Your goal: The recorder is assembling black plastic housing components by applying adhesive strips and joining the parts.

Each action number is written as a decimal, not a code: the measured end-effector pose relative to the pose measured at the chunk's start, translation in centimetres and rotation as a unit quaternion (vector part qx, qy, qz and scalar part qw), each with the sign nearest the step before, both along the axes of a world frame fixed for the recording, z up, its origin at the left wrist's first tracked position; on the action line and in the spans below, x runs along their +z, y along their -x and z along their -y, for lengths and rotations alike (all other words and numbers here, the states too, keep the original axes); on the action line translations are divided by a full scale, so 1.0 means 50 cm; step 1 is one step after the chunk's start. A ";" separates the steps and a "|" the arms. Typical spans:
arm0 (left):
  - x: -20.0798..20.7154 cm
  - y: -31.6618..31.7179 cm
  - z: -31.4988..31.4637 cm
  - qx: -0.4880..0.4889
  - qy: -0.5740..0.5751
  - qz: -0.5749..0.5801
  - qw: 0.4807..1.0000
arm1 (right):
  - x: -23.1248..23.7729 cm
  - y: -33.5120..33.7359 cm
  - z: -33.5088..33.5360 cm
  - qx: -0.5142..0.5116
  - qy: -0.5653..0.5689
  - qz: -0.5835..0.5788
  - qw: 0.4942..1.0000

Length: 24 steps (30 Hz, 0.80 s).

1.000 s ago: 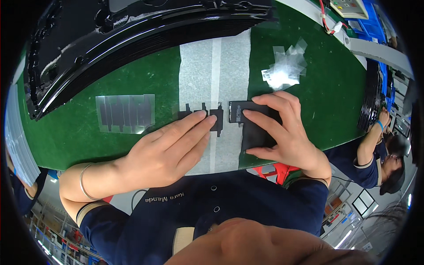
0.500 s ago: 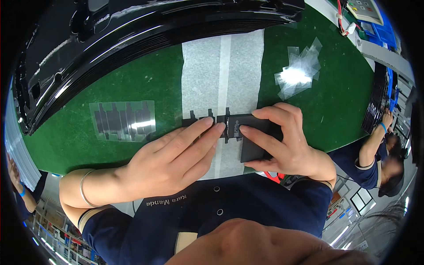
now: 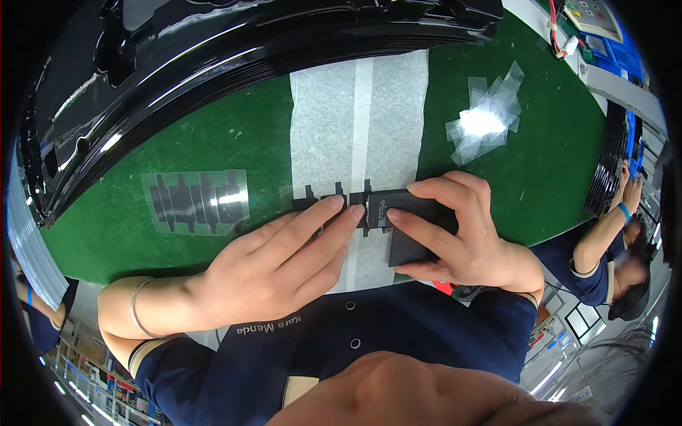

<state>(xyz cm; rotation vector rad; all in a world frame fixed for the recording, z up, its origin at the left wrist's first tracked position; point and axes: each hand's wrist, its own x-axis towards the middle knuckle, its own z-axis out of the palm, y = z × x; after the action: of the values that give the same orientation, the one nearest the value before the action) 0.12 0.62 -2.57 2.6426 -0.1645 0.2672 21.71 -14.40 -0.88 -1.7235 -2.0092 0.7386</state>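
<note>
My left hand lies with its fingers stretched out. Its fingertips press on flat black tabbed pieces, which stretch in a row across a pale paper strip. Part of that row is hidden under the fingers. At the row's right end, my right hand is closed around a dark rectangular block. The right thumb and fingers hold its edges, while one finger rests on its upper face near a small printed patch. The pieces and the block appear to touch.
Left on the green table lies a clear sheet bearing several black tabbed pieces. Clear film pieces are heaped to the right. Large glossy black trays line the far left. Another person's arm shows at the right.
The view has shifted slightly, so the table things sit a little differently in the picture. Both hands keep nearly the same hold on the black pieces and block.
</note>
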 end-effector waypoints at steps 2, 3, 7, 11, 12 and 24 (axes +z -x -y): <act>0.000 0.000 0.000 0.000 0.003 0.000 1.000 | -0.001 0.000 0.000 0.001 -0.004 0.003 1.000; 0.000 0.000 -0.001 0.000 0.004 0.000 1.000 | -0.001 0.000 0.000 0.001 -0.005 0.004 1.000; 0.001 -0.002 -0.002 -0.003 0.009 -0.002 1.000 | -0.001 0.000 0.000 0.001 -0.008 0.008 1.000; -0.002 -0.002 0.001 0.004 0.012 0.004 1.000 | 0.000 -0.002 0.000 0.005 -0.004 0.008 1.000; -0.002 -0.002 0.002 0.004 0.009 0.004 1.000 | 0.000 -0.003 0.000 0.005 -0.003 0.007 1.000; 0.004 0.002 -0.002 0.001 0.002 -0.006 1.000 | 0.006 0.001 -0.002 0.005 0.005 0.003 1.000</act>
<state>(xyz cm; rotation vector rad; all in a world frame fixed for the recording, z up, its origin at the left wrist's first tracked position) 0.02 0.71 -2.39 2.6404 -0.1579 0.2523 21.65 -14.28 -0.58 -1.7245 -2.0241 0.7499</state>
